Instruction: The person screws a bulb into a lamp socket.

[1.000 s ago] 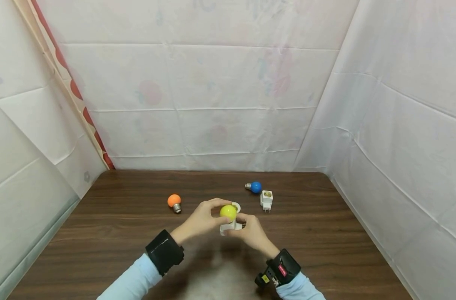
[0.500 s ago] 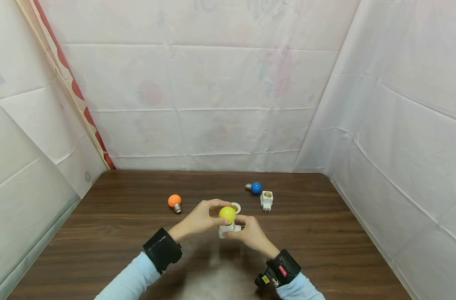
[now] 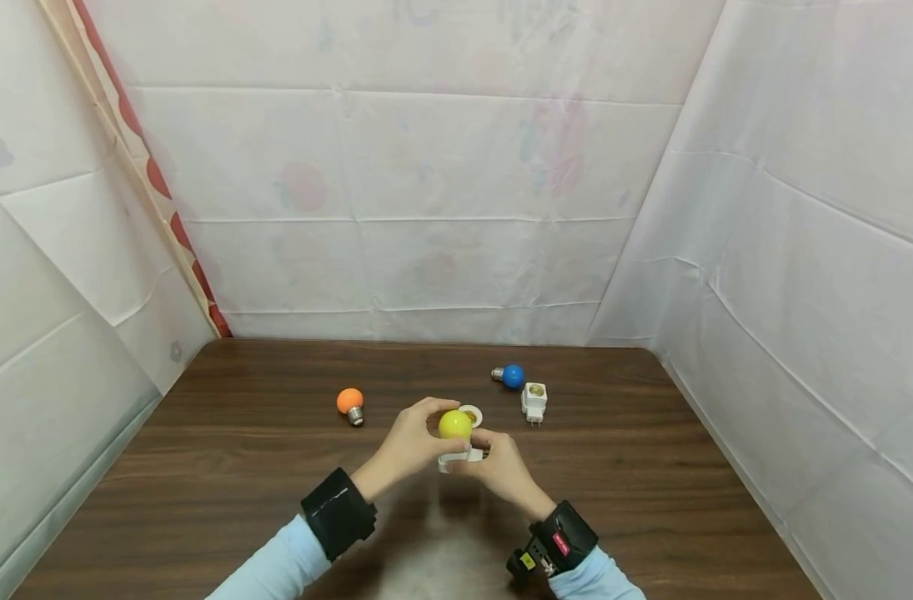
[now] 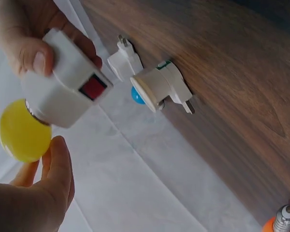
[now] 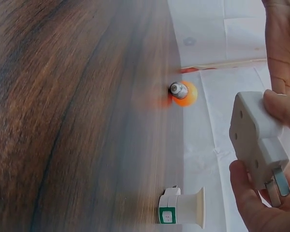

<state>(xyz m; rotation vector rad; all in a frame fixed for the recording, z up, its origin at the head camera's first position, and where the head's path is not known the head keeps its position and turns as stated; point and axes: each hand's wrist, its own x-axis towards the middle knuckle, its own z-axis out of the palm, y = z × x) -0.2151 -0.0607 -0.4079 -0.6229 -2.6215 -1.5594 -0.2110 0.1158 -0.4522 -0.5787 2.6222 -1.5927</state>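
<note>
Between the thumb and fingers of my left hand (image 3: 413, 437) is a yellow light bulb (image 3: 454, 424), its base down in a white plug-in lamp socket (image 4: 63, 87). My right hand (image 3: 504, 469) grips that socket from the right side. A red rocker switch (image 4: 93, 87) shows on one face in the left wrist view. Two flat metal prongs (image 5: 276, 187) stick out from it in the right wrist view. Both hands hold the pair above the table, and the left thumb covers part of the joint in the head view.
Just behind the hands stands a round-mouthed white socket (image 3: 471, 415). Farther right are a square white socket (image 3: 534, 402) and a blue bulb (image 3: 512, 376) on its side. An orange bulb (image 3: 349, 402) lies to the left on the brown wooden table (image 3: 276, 417). White sheeting (image 3: 441, 208) encloses the back and sides.
My left hand and wrist have turned and shifted slightly right around the yellow bulb, the thumb now lower across its base. The right hand keeps hold of the socket, almost still.
</note>
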